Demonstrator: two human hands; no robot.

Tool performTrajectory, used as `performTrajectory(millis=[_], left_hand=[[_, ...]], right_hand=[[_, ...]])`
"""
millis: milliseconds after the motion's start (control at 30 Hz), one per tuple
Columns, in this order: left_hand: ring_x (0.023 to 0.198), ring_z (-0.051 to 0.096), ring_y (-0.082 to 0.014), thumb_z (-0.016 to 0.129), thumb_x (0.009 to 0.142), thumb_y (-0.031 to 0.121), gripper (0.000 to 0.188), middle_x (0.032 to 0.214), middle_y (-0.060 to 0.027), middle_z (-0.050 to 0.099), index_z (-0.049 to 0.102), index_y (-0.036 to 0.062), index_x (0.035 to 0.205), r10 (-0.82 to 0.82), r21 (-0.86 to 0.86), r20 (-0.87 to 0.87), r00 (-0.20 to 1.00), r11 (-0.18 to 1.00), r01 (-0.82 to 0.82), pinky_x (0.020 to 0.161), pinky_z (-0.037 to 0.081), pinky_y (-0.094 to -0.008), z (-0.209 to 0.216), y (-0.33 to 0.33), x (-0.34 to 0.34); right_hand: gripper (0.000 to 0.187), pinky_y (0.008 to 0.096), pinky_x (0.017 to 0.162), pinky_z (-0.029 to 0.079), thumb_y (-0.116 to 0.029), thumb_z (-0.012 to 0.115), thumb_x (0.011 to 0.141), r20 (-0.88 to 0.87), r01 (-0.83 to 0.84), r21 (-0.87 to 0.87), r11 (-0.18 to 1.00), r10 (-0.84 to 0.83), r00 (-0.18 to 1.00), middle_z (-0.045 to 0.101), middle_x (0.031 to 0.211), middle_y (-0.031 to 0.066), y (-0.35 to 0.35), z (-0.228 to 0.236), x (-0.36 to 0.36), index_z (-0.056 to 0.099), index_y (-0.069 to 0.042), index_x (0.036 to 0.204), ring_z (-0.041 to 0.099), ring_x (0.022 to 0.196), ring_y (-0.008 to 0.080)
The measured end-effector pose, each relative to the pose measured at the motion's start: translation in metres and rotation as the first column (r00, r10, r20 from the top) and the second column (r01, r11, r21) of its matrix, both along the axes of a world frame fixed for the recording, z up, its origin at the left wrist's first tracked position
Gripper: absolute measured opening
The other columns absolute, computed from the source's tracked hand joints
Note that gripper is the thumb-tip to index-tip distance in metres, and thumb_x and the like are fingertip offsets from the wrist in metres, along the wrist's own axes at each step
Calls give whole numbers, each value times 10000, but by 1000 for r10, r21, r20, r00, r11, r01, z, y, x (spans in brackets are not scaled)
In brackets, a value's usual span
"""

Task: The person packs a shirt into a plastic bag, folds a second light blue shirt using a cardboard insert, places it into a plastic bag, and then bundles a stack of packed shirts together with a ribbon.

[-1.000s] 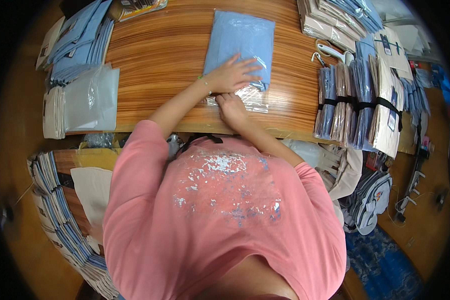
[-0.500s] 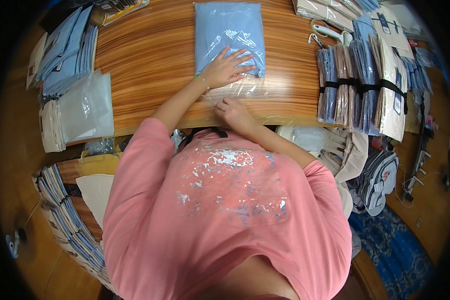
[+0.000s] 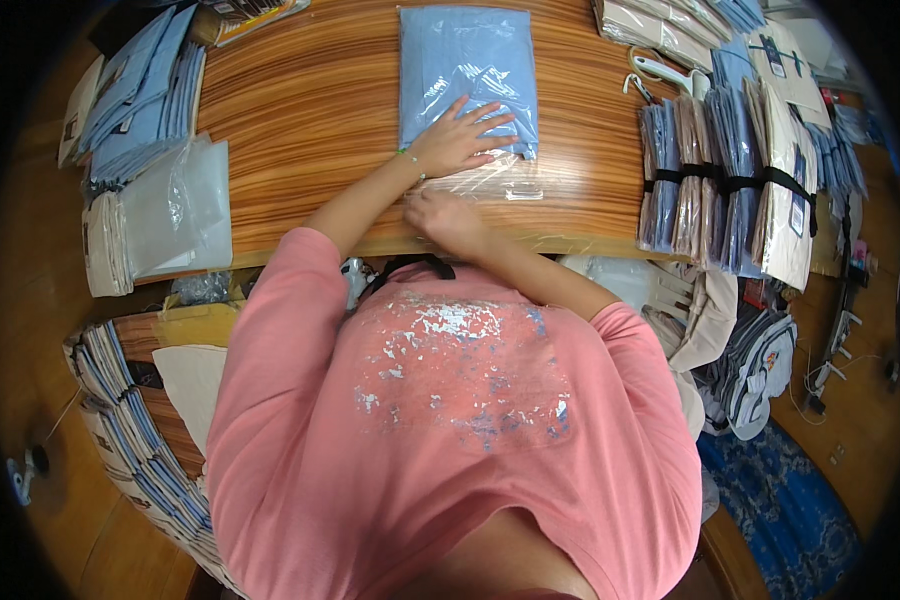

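Observation:
A folded light blue cloth item (image 3: 468, 60) lies in a clear plastic bag on the wooden table in front of me. My left hand (image 3: 460, 142) rests flat on the bag's near part, fingers spread and pointing to the right. Toward me, the bag's clear plastic flap (image 3: 515, 185) extends past the cloth, shiny and wrinkled. At the left end of this flap is my right hand (image 3: 448, 220), slightly blurred, its fingers curled together. Whatever is between those fingers is too small or hidden to make out.
Bundles of bagged cloth items (image 3: 685, 180) with black bands stand at the right, beside a white-handled tool (image 3: 665, 72). At the left are stacked blue packets (image 3: 135, 90) and clear plastic bags (image 3: 185, 205). The table's near edge (image 3: 570, 243) runs close to my body.
My right hand has moved left along the flap, toward my left wrist. My left hand stays spread on the bag. The whole view has shifted slightly.

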State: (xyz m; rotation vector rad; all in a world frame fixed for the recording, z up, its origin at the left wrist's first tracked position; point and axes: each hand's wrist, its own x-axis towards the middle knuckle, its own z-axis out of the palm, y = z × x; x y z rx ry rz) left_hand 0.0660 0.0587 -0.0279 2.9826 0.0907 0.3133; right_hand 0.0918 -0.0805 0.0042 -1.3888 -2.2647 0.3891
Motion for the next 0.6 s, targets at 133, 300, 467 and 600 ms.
performTrajectory(millis=[133, 300, 467, 600], left_hand=[[1383, 213, -225, 447, 918, 430, 490, 1499, 17, 242, 343, 357, 1392, 1, -26, -28, 1000, 1000, -2, 1080, 163, -597, 7, -1, -2], [1382, 210, -212, 475, 872, 517, 556, 1495, 17, 248, 353, 349, 1388, 5, -24, -11, 1000, 1000, -5, 1089, 169, -572, 11, -3, -4], [1388, 195, -237, 515, 823, 563, 652, 1503, 14, 237, 327, 341, 1407, 2, -66, -36, 999, 998, -5, 1088, 141, -593, 10, -4, -3], [1390, 190, -241, 541, 802, 564, 666, 1507, 16, 229, 350, 335, 1398, 22, -60, -24, 999, 998, -23, 1086, 145, -590, 8, -4, -2]], right_hand=[[117, 357, 764, 451, -110, 573, 730, -5, -222, 18, 975, 223, 975, 558, 875, 68, -30, 14, 13, 613, -73, 834, 543, 897, 252], [155, 352, 755, 428, -104, 626, 686, 33, 347, 91, 933, -351, 936, 553, 855, 67, -41, 20, 97, 604, -64, 834, 535, 887, 258], [141, 341, 733, 434, -93, 595, 705, 198, 293, -24, 956, -283, 938, 548, 780, 54, -51, 18, 121, 615, -61, 841, 541, 808, 238], [158, 333, 705, 440, -102, 580, 710, 162, 267, 125, 956, -285, 945, 538, 760, 38, -62, 15, 118, 629, -60, 854, 534, 787, 208]])
